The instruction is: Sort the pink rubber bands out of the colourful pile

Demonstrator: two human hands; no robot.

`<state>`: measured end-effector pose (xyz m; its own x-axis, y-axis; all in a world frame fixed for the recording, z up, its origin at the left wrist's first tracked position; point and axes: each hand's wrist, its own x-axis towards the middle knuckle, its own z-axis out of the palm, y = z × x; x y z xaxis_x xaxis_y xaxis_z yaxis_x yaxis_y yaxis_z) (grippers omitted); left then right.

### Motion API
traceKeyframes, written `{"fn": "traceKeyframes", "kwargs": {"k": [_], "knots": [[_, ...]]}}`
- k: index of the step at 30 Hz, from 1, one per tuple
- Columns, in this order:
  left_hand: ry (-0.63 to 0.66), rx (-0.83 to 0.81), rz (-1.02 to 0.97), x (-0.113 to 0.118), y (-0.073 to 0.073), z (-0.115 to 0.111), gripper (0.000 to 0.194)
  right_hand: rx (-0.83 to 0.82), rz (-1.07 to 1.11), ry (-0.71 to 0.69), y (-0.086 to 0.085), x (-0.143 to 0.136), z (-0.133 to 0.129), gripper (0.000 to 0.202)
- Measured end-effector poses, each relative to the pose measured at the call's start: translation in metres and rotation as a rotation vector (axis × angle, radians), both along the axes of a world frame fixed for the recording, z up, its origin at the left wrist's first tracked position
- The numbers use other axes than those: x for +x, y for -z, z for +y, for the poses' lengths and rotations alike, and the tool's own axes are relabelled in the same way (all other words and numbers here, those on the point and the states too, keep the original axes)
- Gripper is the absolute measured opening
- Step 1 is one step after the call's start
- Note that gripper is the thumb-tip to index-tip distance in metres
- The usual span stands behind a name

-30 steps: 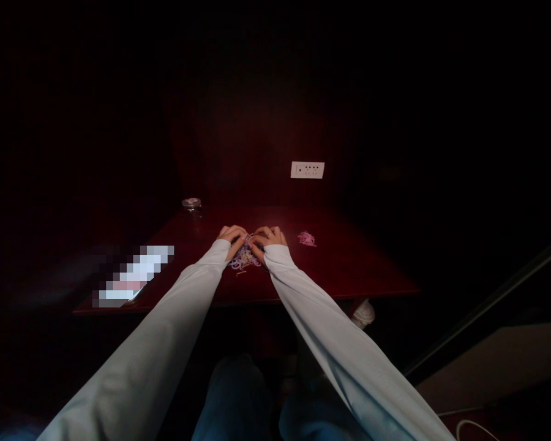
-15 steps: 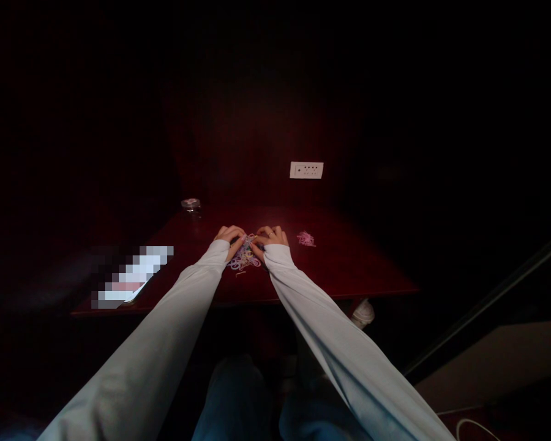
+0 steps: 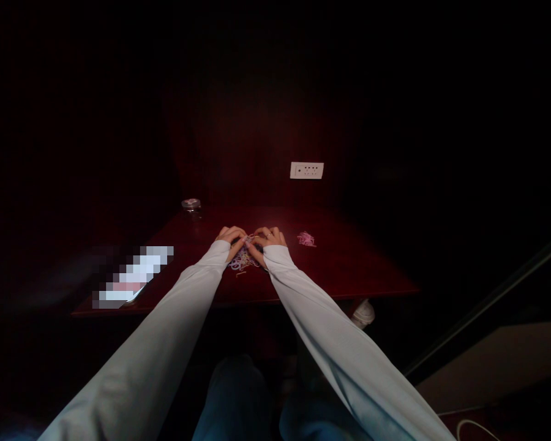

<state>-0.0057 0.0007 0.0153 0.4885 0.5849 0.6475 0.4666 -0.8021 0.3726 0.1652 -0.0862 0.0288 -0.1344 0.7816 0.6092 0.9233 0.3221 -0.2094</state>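
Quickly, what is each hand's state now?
Left hand: curled at the multicolored pile; grip cannot be told.
Right hand: curled there too; grip cannot be told.

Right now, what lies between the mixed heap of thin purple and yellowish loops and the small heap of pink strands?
The head view shows the right hand with its pale cuff, then dark red tabletop.
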Motion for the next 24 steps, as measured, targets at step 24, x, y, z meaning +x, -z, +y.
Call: {"fn": "traceKeyframes", "kwargs": {"k": [24], "knots": [[-0.005, 0.031, -0.010, -0.0025, 0.0039, 0.0053, 0.026, -0.015, 0.026, -0.045, -0.0017, 0.0021, -0.0011, 0.032]]}}
